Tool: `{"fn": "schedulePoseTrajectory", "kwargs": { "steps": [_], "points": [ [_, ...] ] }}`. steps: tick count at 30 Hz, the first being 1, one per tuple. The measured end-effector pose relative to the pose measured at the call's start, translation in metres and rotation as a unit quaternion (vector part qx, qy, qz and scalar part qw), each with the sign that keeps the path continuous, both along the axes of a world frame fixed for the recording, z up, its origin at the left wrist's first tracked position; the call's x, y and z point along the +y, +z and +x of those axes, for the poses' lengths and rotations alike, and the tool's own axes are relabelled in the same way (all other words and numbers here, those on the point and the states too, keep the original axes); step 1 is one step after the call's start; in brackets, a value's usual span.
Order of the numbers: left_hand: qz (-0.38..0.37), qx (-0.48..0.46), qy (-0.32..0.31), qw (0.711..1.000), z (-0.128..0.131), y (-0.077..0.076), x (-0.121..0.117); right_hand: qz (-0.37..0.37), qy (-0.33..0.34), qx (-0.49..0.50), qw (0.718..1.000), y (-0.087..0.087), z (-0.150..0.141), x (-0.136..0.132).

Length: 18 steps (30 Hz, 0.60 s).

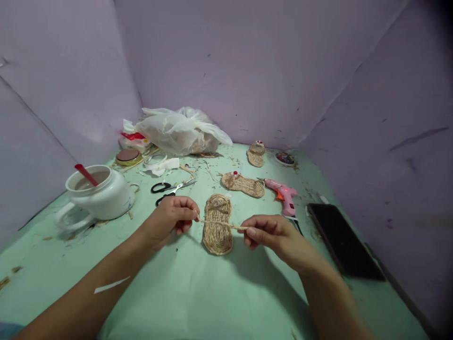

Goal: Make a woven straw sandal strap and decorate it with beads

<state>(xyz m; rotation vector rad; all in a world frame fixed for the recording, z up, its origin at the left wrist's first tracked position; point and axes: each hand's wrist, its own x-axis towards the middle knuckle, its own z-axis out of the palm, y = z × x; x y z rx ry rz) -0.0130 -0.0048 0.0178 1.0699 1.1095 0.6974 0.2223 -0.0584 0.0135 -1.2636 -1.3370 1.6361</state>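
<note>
Braided jute cord [221, 223], drawn straight across the waist of a slipper-shaped jute sole [218, 242], itself flat on the green tabletop [173, 297]. Pinched on one side by the left hand [177, 214], thumb against index finger with hardly any gap, other fingers curled below. Reaching in from the lower left along a slanted forearm, back of the hand turned upward, just beside the sole's left edge. Pinched on the other side by the right hand [268, 232], just as narrowly, between thumb and bent fingers. Angled in from the lower right, near the sole's right edge and slightly lower in view. Impossible to tell about contact between cord and sole. Beyond: black-handled scissors [180, 187], a jute slipper [247, 185] with a red bead, and a pink hot-glue gun [287, 193]. Farther right, a black smartphone [343, 241].
</note>
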Motion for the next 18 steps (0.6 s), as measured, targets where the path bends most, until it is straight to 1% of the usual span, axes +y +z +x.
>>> {"fn": "schedulePoseTrajectory", "kwargs": {
  "steps": [1,2,5,7,9,11,12,14,15,16,18],
  "points": [
    [0.006,0.038,-0.025,0.999,-0.001,0.000,0.001,0.005,-0.003,0.002,1.000,-0.001,0.000,0.000],
    [0.011,0.077,-0.052,0.996,-0.002,-0.001,0.001,0.003,0.009,0.000,1.000,-0.001,0.000,0.000],
    [0.038,0.189,-0.119,0.974,-0.005,-0.006,0.003,-0.019,0.082,-0.032,0.996,-0.003,0.002,-0.001],
    [0.053,0.233,-0.141,0.961,-0.007,-0.009,0.006,-0.005,0.119,-0.067,0.991,-0.003,0.006,-0.002],
    [0.049,0.241,-0.139,0.959,-0.009,-0.007,0.008,0.037,0.134,-0.090,0.986,-0.002,0.010,-0.002],
    [0.053,0.225,-0.104,0.967,-0.010,-0.003,0.009,0.071,0.128,-0.104,0.984,-0.003,0.013,-0.002],
    [0.073,0.214,-0.078,0.971,-0.011,0.001,0.009,0.081,0.114,-0.105,0.985,-0.003,0.013,-0.002],
    [0.143,0.195,-0.037,0.970,-0.011,0.007,0.006,0.101,0.083,-0.105,0.986,-0.005,0.012,-0.002],
    [0.187,0.189,-0.031,0.963,-0.011,0.009,0.003,0.116,0.070,-0.105,0.985,-0.006,0.012,-0.002],
    [0.228,0.190,-0.039,0.954,-0.010,0.010,0.000,0.133,0.058,-0.106,0.984,-0.007,0.011,-0.001],
    [0.294,0.208,-0.090,0.928,-0.009,0.010,-0.008,0.157,0.037,-0.116,0.980,-0.009,0.009,-0.001]
  ]
}}
